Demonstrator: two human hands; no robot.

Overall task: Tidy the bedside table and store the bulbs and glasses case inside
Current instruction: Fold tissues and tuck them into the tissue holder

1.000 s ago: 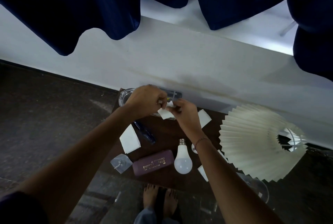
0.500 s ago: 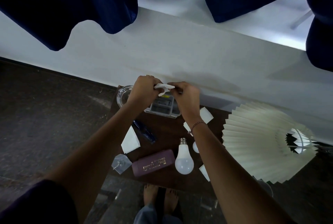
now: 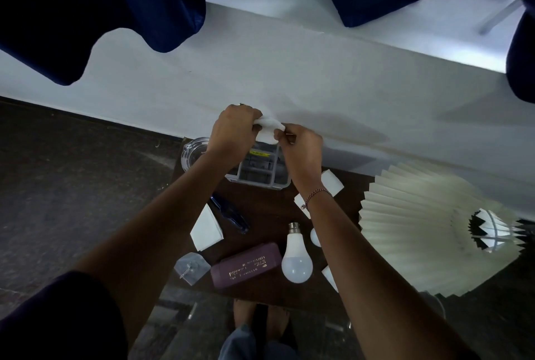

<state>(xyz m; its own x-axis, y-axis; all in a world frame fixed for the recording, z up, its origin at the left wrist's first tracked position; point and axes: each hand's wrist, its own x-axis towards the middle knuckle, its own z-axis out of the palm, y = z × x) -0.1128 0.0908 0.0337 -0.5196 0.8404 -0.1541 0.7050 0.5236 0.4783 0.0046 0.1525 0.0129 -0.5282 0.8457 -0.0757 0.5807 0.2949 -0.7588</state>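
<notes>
My left hand (image 3: 233,131) and my right hand (image 3: 301,148) both pinch a crumpled white tissue (image 3: 267,129), held up above the back of the dark bedside table (image 3: 269,206). A white bulb (image 3: 296,258) lies on its side near the table's front. A second, smaller bulb (image 3: 315,236) shows partly behind my right forearm. The maroon glasses case (image 3: 246,264) lies left of the big bulb. Blue glasses (image 3: 228,213) rest mid-table, partly under my left arm.
A grey compartment box (image 3: 257,171) sits under my hands; a glass ashtray (image 3: 192,151) is at the back left. White tissue pieces (image 3: 206,229), (image 3: 331,183) and a small plastic bag (image 3: 191,268) lie about. A pleated lampshade (image 3: 419,229) stands at the right. Blue curtains hang above.
Both hands have lifted the tissue up and away from the compartment box and are bunching it together. Items on the table stay put.
</notes>
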